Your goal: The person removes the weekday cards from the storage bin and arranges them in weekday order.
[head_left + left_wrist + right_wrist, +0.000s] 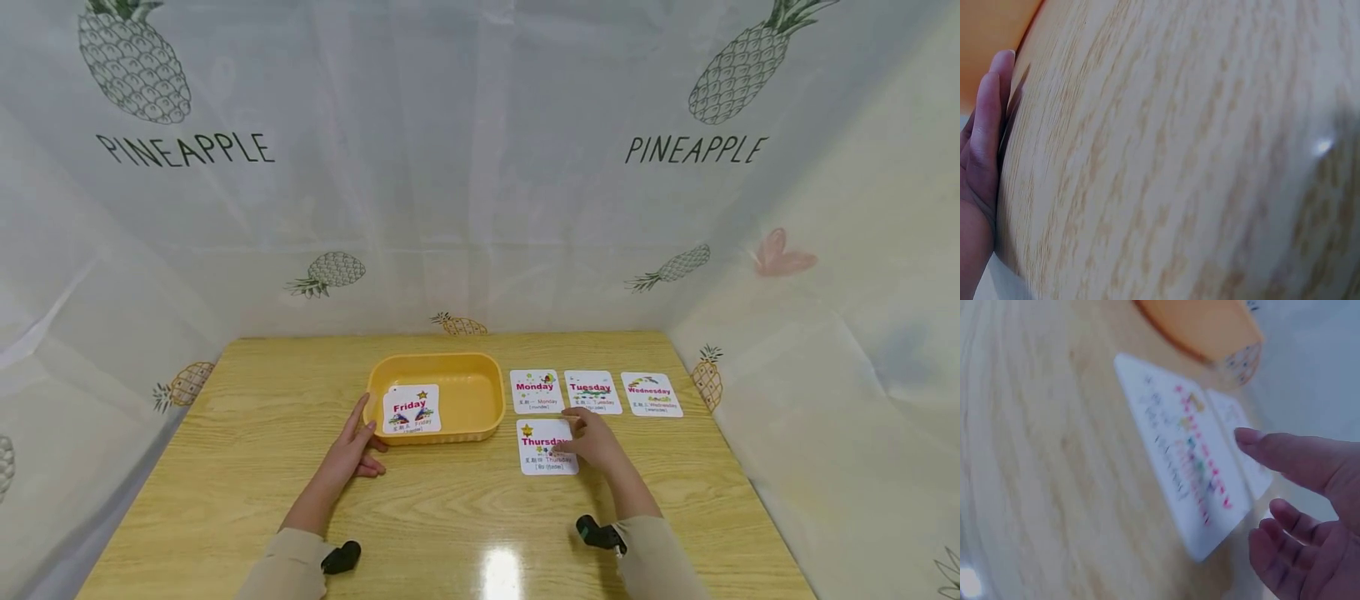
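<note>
Head view, right hand: the right hand [596,442] lies with loosely spread fingers on the right part of the white rectangular "Thursday" paper card [547,447], flat on the glossy light-wood table [450,517].
Left hand: the left hand [351,450] rests open, its straight fingertips against the near left wall of the shallow yellow plastic tray [480,400].
Risk, card: the flat card on a slick top may slide instead of lifting, likely nudging the white "Tuesday" card [592,392] just behind it.
Risk, tray: a push from the left hand could shift the tray and the white "Friday" card [411,408] inside.
Hidden: the "Thursday" word's end is covered by fingers.
Blurred: the right wrist view smears the print; the left wrist view shows little but wood grain.
</note>
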{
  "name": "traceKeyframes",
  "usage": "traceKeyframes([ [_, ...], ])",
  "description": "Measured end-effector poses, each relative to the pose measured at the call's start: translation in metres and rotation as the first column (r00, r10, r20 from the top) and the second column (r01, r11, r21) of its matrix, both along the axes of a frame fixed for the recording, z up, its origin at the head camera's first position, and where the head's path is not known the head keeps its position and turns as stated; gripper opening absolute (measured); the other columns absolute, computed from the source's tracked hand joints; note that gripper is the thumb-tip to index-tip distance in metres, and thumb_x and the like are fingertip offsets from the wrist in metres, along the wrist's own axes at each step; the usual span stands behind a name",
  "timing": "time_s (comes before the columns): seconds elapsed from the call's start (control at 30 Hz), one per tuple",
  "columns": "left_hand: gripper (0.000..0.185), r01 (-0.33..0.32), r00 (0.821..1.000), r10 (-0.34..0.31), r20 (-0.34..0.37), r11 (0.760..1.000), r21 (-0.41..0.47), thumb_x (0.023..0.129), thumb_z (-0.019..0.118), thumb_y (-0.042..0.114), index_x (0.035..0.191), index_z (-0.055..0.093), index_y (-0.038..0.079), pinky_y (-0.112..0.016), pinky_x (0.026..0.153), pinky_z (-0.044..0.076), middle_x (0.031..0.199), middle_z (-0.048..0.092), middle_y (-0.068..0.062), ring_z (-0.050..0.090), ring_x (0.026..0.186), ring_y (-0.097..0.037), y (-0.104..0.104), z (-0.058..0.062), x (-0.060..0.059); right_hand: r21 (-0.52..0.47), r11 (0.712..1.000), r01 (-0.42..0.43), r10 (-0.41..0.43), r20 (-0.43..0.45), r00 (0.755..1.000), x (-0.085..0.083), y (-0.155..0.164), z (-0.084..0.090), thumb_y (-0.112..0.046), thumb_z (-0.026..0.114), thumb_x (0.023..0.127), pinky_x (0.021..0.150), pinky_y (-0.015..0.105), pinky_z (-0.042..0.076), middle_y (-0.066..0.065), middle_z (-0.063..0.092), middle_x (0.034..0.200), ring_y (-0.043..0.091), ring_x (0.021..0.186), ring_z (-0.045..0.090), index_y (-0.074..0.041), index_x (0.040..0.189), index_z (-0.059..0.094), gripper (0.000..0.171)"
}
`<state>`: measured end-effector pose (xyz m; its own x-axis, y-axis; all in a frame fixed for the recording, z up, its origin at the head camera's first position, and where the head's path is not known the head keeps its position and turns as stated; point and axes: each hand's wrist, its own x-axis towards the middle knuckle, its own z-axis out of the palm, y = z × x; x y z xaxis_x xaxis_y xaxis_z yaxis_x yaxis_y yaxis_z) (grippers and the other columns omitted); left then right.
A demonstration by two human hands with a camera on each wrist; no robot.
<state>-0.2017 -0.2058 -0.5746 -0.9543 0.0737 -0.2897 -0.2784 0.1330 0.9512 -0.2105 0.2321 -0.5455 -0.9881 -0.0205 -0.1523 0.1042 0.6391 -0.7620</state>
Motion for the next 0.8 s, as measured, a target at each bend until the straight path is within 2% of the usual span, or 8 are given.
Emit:
traceKeyframes([
  [0.17,0.059,-0.001,1.0,0.001,-0.004,1.0,-0.004,0.103,0.043,0.047,0.152,0.011,0.051,-0.037,0.055,0.058,0.094,0.063,-0.018,0.068,0.062,-0.031,0.0,0.0,0.001,-0.149,0.989,0.0,-0.003,-0.022,1.0,0.003,-0.014,0.02,-0.008,0.083,0.078,0.065,0.033,0.05,0.02,0.055,0.111,0.026,0.086,0.054,-0.001,0.133,0.056,0.063],
  [0.3,0.061,0.007,1.0,-0.007,-0.013,1.0,0.002,0.102,0.044,0.048,0.153,0.011,0.049,-0.036,0.055,0.058,0.095,0.064,-0.019,0.068,0.062,-0.031,0.0,0.001,0.001,-0.276,0.961,-0.03,0.023,-0.028,0.999,0.003,-0.031,0.034,-0.006,0.08,0.08,0.068,0.035,0.052,0.021,0.056,0.114,0.023,0.085,0.055,-0.003,0.134,0.056,0.059],
  [0.4,0.062,0.013,1.0,-0.013,-0.017,1.0,0.008,0.103,0.043,0.046,0.155,0.009,0.046,-0.035,0.054,0.058,0.096,0.064,-0.02,0.069,0.061,-0.031,-0.001,0.002,0.001,-0.378,0.924,-0.062,0.055,-0.028,0.998,0.0,-0.046,0.04,-0.004,0.078,0.082,0.072,0.036,0.054,0.023,0.054,0.118,0.022,0.086,0.057,-0.003,0.136,0.054,0.059],
  [0.5,0.061,0.006,1.0,-0.006,-0.008,1.0,0.014,0.103,0.043,0.045,0.154,0.01,0.047,-0.035,0.054,0.057,0.095,0.064,-0.02,0.069,0.061,-0.03,-0.001,0.002,0.001,-0.472,0.877,-0.083,0.075,-0.037,0.997,-0.002,-0.06,0.044,-0.001,0.077,0.082,0.074,0.031,0.055,0.024,0.052,0.12,0.023,0.088,0.058,-0.003,0.137,0.053,0.06],
  [0.6,0.061,0.011,1.0,-0.011,-0.013,1.0,0.018,0.103,0.043,0.045,0.154,0.01,0.047,-0.035,0.053,0.057,0.096,0.064,-0.021,0.069,0.061,-0.031,-0.001,0.002,0.001,-0.533,0.84,-0.098,0.081,-0.055,0.995,-0.003,-0.074,0.046,0.002,0.076,0.082,0.074,0.026,0.054,0.025,0.052,0.121,0.024,0.091,0.058,-0.004,0.137,0.053,0.06],
  [0.8,0.061,0.017,1.0,-0.016,-0.02,0.999,0.03,0.104,0.043,0.043,0.155,0.009,0.046,-0.036,0.052,0.057,0.097,0.063,-0.023,0.068,0.061,-0.034,-0.001,0.003,0.001,-0.628,0.767,-0.129,0.112,-0.067,0.991,-0.006,-0.101,0.048,0.004,0.074,0.083,0.079,0.029,0.054,0.025,0.051,0.124,0.026,0.096,0.057,-0.007,0.136,0.054,0.059],
])
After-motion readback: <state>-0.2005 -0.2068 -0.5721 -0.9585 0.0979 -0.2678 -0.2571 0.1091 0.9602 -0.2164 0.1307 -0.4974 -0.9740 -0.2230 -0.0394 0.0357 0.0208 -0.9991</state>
